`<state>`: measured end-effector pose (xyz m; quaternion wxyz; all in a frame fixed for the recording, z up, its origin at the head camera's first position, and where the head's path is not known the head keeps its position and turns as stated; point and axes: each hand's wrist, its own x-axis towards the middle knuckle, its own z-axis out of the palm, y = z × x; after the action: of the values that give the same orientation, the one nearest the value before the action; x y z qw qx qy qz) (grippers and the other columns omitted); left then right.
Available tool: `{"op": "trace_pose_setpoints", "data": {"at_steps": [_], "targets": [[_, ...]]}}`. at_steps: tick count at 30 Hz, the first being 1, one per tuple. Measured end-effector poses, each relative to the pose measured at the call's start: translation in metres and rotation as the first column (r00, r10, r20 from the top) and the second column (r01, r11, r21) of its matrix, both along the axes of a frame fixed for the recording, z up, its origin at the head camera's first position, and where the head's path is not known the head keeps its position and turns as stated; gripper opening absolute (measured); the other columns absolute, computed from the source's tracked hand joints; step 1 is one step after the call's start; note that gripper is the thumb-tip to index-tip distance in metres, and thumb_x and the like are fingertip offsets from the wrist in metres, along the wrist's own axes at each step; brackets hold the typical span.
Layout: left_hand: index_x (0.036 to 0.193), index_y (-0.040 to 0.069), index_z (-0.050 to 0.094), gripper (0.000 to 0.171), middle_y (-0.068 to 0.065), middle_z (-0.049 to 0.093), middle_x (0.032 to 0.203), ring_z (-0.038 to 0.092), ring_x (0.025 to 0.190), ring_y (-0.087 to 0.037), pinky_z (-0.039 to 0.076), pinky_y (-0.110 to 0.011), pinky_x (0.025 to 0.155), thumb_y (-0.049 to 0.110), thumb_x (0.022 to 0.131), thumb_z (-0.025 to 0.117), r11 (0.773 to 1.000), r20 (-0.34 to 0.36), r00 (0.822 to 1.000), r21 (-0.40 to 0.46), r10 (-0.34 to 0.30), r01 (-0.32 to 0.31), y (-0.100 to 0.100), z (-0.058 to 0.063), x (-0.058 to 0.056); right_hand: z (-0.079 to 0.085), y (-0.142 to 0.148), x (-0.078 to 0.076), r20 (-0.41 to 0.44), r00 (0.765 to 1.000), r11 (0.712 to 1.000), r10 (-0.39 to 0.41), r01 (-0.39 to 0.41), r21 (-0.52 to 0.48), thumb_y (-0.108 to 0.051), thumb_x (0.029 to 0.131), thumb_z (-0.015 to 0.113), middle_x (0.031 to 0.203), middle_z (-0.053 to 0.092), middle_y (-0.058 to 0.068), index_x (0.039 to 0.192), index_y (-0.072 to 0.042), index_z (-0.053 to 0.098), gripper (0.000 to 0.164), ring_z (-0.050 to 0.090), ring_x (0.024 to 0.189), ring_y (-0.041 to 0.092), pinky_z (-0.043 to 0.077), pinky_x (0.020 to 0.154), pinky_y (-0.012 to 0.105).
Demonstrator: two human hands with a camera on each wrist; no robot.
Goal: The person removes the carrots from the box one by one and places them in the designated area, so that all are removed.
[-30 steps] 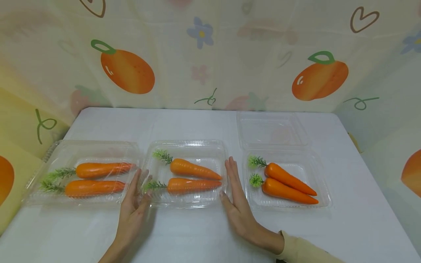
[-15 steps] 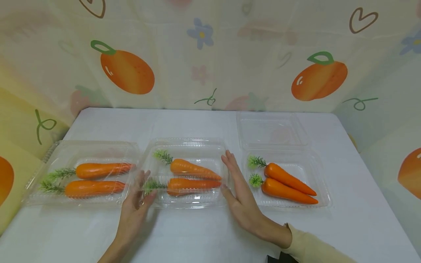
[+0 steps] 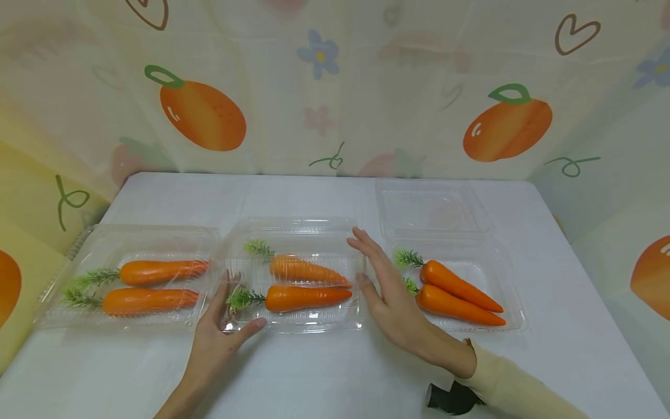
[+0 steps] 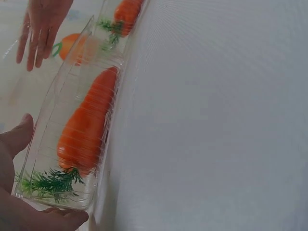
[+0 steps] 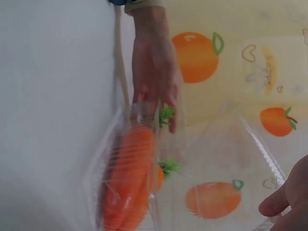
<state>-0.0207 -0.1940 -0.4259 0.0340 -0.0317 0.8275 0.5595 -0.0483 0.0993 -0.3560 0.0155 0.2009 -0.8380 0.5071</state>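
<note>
A clear plastic clamshell box (image 3: 324, 326) lies in the middle of the table, holding two carrots (image 3: 309, 298) with green tops. Its hinged lid (image 3: 298, 224) stands partly raised. My left hand (image 3: 217, 334) is at the box's left end, its thumb spread away from the fingers; in the left wrist view the fingers (image 4: 67, 219) touch the near corner. Extended fingers of my right hand (image 3: 392, 305) lie along the lid's right side. In the right wrist view that hand (image 5: 288, 207) shows only in part beside the clear plastic.
On the left sits another clear clamshell (image 3: 157, 234), lid down, with two carrots inside. A third clamshell (image 3: 515, 314), lid (image 3: 431, 203) folded back, holds two more carrots at the right. A black object (image 3: 452, 398) shows by the right sleeve.
The middle box's lid has tilted upward and back, its front edge higher. My right hand has moved slightly up with it. My left thumb has spread away to the right.
</note>
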Motion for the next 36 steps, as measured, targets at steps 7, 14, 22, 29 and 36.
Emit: {"op": "trace_pose_setpoints", "data": {"at_steps": [7,14,22,29,36], "targets": [[0.159,0.024,0.009,0.106,-0.004,0.031,0.159,0.022,0.147,-0.032,0.026,-0.056,0.111,0.011,0.081,0.08,1.0,-0.051,0.998,0.001,-0.03,0.03,-0.002,-0.004,0.0,0.011,0.003,-0.013,-0.041,0.999,0.999,-0.018,0.019,0.026,0.0,0.1,0.049,0.158,0.033,0.001,0.148,-0.014,0.041,0.051,0.027,0.146,0.018,0.028,0.116,0.049],[0.159,0.02,0.009,0.107,-0.005,0.03,0.159,0.019,0.147,-0.032,0.026,-0.057,0.111,0.011,0.08,0.081,0.999,-0.071,0.996,-0.005,-0.05,0.05,-0.003,-0.005,-0.001,0.02,0.005,-0.025,-0.075,0.997,1.0,-0.005,0.006,0.018,0.005,0.097,0.051,0.152,0.042,0.005,0.146,-0.007,0.042,0.051,0.037,0.141,0.018,0.035,0.113,0.039],[0.159,0.016,0.01,0.109,-0.006,0.031,0.158,0.016,0.148,-0.031,0.02,-0.059,0.114,0.015,0.078,0.083,0.999,-0.059,0.998,-0.015,-0.034,0.033,-0.002,-0.005,-0.002,0.03,0.01,-0.04,-0.074,0.997,0.998,-0.023,0.026,0.05,0.003,0.096,0.055,0.145,0.049,0.003,0.143,-0.01,0.047,0.049,0.045,0.135,0.021,0.041,0.109,0.042],[0.159,0.016,0.01,0.11,-0.006,0.031,0.159,0.014,0.149,-0.032,0.018,-0.061,0.115,0.016,0.078,0.084,1.0,-0.038,0.999,-0.009,-0.03,0.03,-0.002,-0.003,-0.001,0.035,0.013,-0.055,-0.079,0.997,0.998,-0.019,0.025,0.066,0.001,0.096,0.057,0.142,0.053,0.004,0.141,-0.008,0.049,0.047,0.054,0.127,0.023,0.044,0.107,0.04],[0.159,0.017,0.01,0.109,-0.006,0.03,0.159,0.014,0.149,-0.032,0.017,-0.059,0.115,0.016,0.078,0.084,0.999,-0.027,0.999,-0.001,-0.036,0.036,-0.002,0.001,-0.002,0.042,0.017,-0.071,-0.075,0.997,0.996,-0.015,0.022,0.092,-0.001,0.095,0.059,0.14,0.055,0.007,0.14,-0.007,0.05,0.046,0.054,0.126,0.027,0.047,0.103,0.044]]}}
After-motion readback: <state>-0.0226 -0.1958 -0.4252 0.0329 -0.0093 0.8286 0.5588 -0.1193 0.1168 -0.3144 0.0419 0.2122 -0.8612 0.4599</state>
